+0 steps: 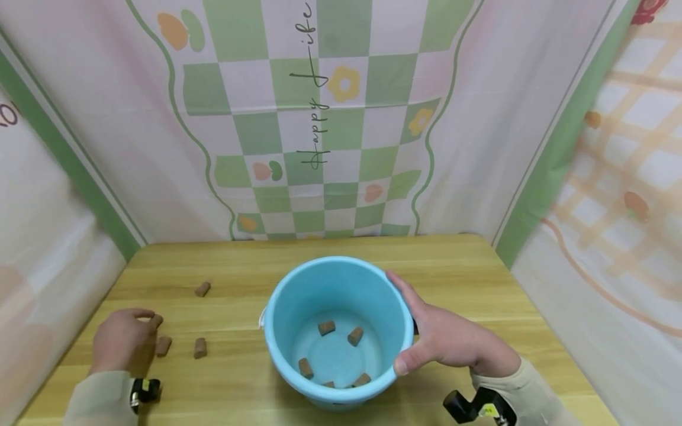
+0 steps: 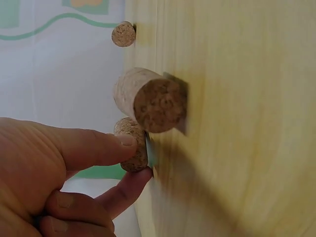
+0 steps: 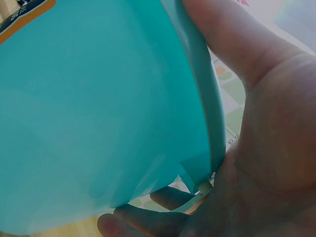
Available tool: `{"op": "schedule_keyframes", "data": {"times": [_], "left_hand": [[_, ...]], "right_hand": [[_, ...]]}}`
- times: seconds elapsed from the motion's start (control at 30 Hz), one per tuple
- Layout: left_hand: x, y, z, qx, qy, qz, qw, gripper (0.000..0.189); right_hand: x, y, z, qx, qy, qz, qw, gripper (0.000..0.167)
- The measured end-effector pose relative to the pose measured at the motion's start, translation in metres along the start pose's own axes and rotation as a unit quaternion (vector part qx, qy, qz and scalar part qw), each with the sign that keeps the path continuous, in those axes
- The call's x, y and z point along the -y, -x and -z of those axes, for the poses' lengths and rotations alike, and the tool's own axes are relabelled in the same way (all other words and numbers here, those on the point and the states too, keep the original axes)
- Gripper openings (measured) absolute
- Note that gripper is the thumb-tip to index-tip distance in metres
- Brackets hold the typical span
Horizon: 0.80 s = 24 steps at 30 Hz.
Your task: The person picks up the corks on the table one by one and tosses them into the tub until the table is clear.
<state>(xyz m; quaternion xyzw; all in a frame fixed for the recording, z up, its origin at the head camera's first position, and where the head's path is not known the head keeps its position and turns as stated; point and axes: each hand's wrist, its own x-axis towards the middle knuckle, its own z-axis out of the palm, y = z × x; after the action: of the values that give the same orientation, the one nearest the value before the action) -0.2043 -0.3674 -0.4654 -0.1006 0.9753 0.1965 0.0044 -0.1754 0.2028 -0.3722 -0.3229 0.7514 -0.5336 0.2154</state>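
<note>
My left hand (image 1: 119, 340) pinches a cork (image 2: 132, 150) between thumb and finger, just at the tabletop on the left. Close beside it lies a second cork (image 1: 163, 346), large in the left wrist view. Two more corks rest nearby: one cork (image 1: 200, 348) to the right and another cork (image 1: 202, 289) farther back. A light blue bucket (image 1: 338, 387) stands upright at the middle, several corks (image 1: 355, 336) lying on its bottom. On the bucket's right side, my right hand (image 1: 453, 337) grips the rim, thumb at the near edge and fingers along the outer wall.
The wooden table (image 1: 240, 260) is closed in by a printed curtain (image 1: 330, 136) behind and hanging cloths at both sides. A white handle end (image 1: 261, 318) sticks out on the bucket's left. Each wrist wears a black camera.
</note>
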Motion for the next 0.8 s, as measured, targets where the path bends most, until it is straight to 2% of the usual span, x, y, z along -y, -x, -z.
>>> {"op": "schedule_keyframes", "data": {"times": [0.03, 0.17, 0.47, 0.6, 0.8], "left_hand": [[0.0007, -0.0012, 0.0006, 0.001, 0.017, 0.017, 0.9997, 0.033], [0.0015, -0.0032, 0.0023, 0.004, 0.044, 0.045, 0.9980, 0.041], [0.0001, -0.0052, 0.0049, 0.034, 0.032, 0.046, 0.9979, 0.045], [-0.0009, -0.0058, 0.0064, 0.033, 0.023, 0.040, 0.9984, 0.042], [0.0000, -0.0059, 0.0070, 0.041, 0.026, 0.038, 0.9981, 0.042]], "right_hand": [[-0.0002, 0.0001, -0.0001, -0.001, 0.001, 0.001, 1.0000, 0.133], [-0.0009, 0.0005, -0.0004, -0.002, 0.000, 0.001, 1.0000, 0.133], [-0.0036, 0.0016, 0.0000, -0.007, 0.012, -0.008, 0.9999, 0.134], [-0.0042, 0.0019, 0.0007, -0.011, 0.024, -0.009, 0.9996, 0.133], [-0.0027, 0.0001, -0.0003, -0.005, 0.007, -0.004, 1.0000, 0.132]]}}
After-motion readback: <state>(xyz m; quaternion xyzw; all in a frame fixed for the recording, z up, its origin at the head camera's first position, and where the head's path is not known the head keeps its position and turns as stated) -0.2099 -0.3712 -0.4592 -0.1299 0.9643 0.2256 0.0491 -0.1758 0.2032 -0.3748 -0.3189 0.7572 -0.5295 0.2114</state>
